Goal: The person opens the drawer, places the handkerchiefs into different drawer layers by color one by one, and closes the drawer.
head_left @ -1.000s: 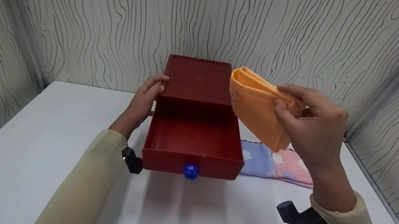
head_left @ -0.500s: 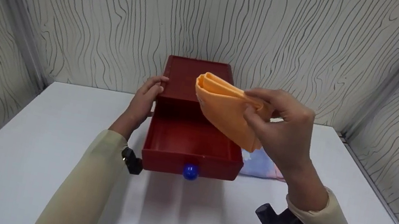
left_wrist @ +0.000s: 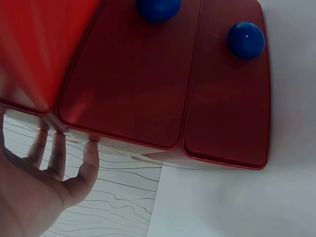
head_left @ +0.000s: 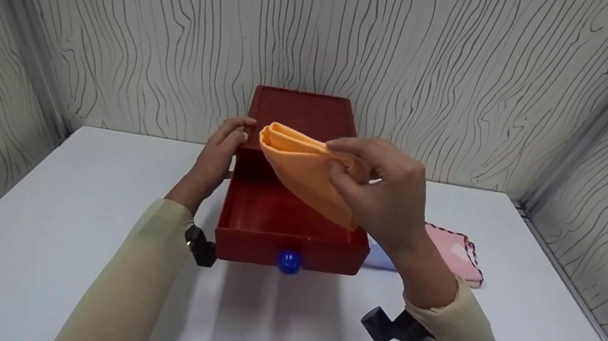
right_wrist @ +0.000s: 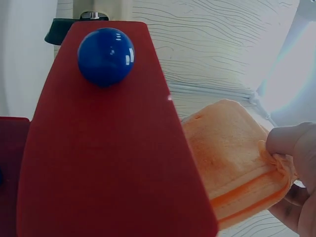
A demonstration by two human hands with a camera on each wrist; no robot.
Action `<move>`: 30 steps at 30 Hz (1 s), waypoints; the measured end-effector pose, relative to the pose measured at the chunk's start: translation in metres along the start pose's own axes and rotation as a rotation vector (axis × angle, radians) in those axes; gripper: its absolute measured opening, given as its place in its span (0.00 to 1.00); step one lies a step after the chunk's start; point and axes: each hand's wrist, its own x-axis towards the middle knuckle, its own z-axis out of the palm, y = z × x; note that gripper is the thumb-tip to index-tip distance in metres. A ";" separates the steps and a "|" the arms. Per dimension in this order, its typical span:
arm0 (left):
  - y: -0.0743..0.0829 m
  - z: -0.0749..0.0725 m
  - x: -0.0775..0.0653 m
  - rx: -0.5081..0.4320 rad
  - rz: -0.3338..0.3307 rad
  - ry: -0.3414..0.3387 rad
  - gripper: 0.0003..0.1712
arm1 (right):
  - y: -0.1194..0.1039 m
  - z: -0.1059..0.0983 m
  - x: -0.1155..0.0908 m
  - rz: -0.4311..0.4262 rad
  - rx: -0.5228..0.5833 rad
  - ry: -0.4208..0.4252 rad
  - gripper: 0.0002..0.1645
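Note:
A dark red drawer box (head_left: 302,109) stands near the back wall with its top drawer (head_left: 259,247) pulled out, a blue round knob (head_left: 289,262) on its front. My left hand (head_left: 218,152) rests against the left side of the box, fingertips at its upper edge; the left wrist view shows the fingers (left_wrist: 90,155) fairly straight against that side. Over the drawer, my right hand (head_left: 385,188) pinches a folded orange cloth (head_left: 303,173) by one edge between thumb and fingers. The cloth hangs tilted above the drawer and hides part of its inside.
On the white table (head_left: 80,231), right of the box, lies a folded pink and blue cloth (head_left: 452,253), partly hidden behind my right forearm. Below the open drawer, the left wrist view shows more closed drawers (left_wrist: 227,98) with blue knobs. A wood-patterned wall (head_left: 191,32) rises behind.
My right hand has carried the orange cloth leftward and slightly down, from right of the box to over the open drawer. The left hand has stayed on the box side.

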 end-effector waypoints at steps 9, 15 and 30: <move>0.000 0.000 -0.002 0.024 -0.001 0.015 0.22 | 0.001 0.014 -0.004 -0.016 -0.001 -0.025 0.09; 0.001 0.000 -0.001 0.015 0.001 0.019 0.22 | 0.002 0.019 -0.004 -0.015 -0.032 -0.033 0.08; 0.002 -0.001 -0.002 0.002 0.015 -0.002 0.23 | 0.009 0.033 -0.013 -0.004 -0.056 -0.111 0.08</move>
